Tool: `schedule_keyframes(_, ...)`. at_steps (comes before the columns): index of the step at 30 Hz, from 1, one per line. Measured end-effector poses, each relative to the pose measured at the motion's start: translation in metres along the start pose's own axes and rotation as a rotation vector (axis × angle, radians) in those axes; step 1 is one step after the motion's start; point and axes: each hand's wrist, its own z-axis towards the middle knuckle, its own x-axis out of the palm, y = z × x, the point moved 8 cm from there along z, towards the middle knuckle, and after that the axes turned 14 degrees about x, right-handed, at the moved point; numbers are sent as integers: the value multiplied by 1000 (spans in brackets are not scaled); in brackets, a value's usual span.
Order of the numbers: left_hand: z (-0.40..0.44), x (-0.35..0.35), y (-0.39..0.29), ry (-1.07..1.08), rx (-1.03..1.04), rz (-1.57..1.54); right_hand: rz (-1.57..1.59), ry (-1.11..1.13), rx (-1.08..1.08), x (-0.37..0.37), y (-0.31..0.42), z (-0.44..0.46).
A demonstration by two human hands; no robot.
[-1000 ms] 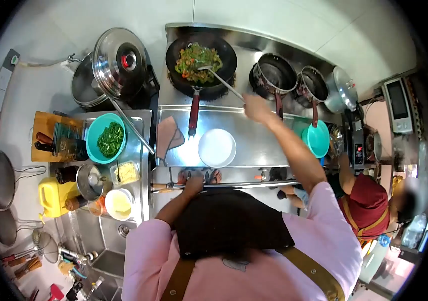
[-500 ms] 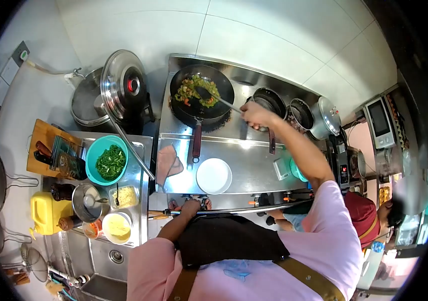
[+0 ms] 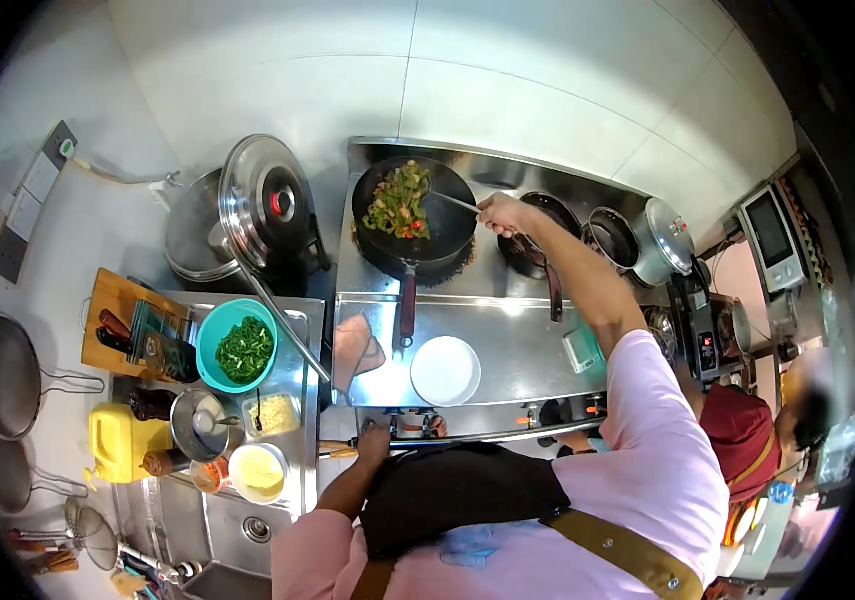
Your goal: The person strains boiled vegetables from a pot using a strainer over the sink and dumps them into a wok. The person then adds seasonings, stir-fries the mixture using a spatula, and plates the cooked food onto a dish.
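Note:
My right hand (image 3: 507, 215) is closed around the handle of a ladle (image 3: 455, 202) that reaches left into a black wok (image 3: 450, 245). Chopped green vegetables with red bits (image 3: 397, 200) are heaped on the wok's left side, and the ladle's head is hidden among them. The wok sits on the stove with its dark handle (image 3: 407, 310) pointing toward me. My left hand (image 3: 375, 438) is low at the stove's front edge, beside the control knobs (image 3: 429, 424). Its fingers look curled, but what they grip is hidden. A white plate (image 3: 445, 371) lies on the steel ledge below the wok.
Left of the stove stand a teal bowl of chopped greens (image 3: 209, 345), a steel pot (image 3: 182, 425), a yellow jug (image 3: 127, 442) and a large lidded pot (image 3: 192, 240). A cloth (image 3: 352, 350) lies beside the plate. Another pan (image 3: 522, 258) is right of the wok. A person in red (image 3: 737, 440) stands at right.
The vegetables have gone from spread around the ladle to a heap on the wok's left side. My right hand still holds the ladle. The whole view has shifted slightly.

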Motion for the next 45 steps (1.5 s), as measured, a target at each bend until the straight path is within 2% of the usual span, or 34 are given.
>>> schedule_keyframes(1, -2, -7, -4, 62, 77, -51, -34, -37, -60, 5, -1, 10)
schedule_keyframes(2, -1, -9, -4, 96, 99, -51, -277, -119, -89, 8, 7, 2)
schedule_keyframes(4, 3, -11, -5, 162, 148, -51, -906, -374, -545, 24, 27, -2)
schedule_keyframes(7, 18, 1, 6, 258, 157, -12, -1195, -433, -343, 33, 43, -86)
schedule_keyframes(10, 20, -10, 5, 210, 158, -26, -1264, -418, -335, 15, 45, -124)
schedule_keyframes(11, 20, -18, 6, 166, 145, -33, -1137, -390, -365, 0, 40, -120)
schedule_keyframes(12, 20, -26, 7, 126, 132, -38, -1068, -311, -599, -12, 29, -93)
schedule_keyframes(13, 27, -28, 12, 200, 54, -33, -857, -165, -302, -31, 23, -85)
schedule_keyframes(14, 33, -47, 12, 139, 3, -122, -636, -19, -15, -45, 12, -83)
schedule_keyframes(16, 54, -89, 26, -71, -95, -405, -592, -22, -12, -60, 13, -70)
schedule_keyframes(17, 64, -117, 33, -169, -214, -777, -557, -6, 19, -66, 7, -53)
schedule_keyframes(18, 76, -157, 35, -339, -170, -819, -520, -15, 6, -65, 5, -50)
schedule_keyframes(20, 84, -243, 8, -599, -361, -1377, -447, -36, -18, -58, 8, -46)
schedule_keyframes(22, 150, -228, 24, -533, -286, -1790, -569, -87, -89, -46, 11, -57)
schedule_keyframes(25, 192, -247, -9, -249, -284, -1570, -740, -171, -170, -44, 22, -92)
schedule_keyframes(28, 206, -239, -12, -366, -353, -1253, -908, -228, -201, -66, 28, -106)
schedule_keyframes(30, 199, -241, -22, -473, -312, -1182, -1078, -168, -209, -80, 28, -95)
schedule_keyframes(32, 187, -238, -32, -504, -303, -1113, -879, -31, -57, -100, 21, -79)
schedule_keyframes(33, 175, -232, -36, -481, -367, -1074, -842, 15, -21, -108, 16, -76)
schedule_keyframes(35, 155, -230, -43, -433, -322, -983, -767, 108, 49, -118, 1, -73)
schedule_keyframes(38, 124, -220, -45, -472, -253, -971, -470, 294, 145, -101, -62, -70)
schedule_keyframes(42, 92, -215, -45, -471, -240, -994, -246, 208, -150, -17, -155, -48)
schedule_keyframes(45, 68, -221, -51, -449, -192, -1008, -142, 42, -188, 36, -187, -71)
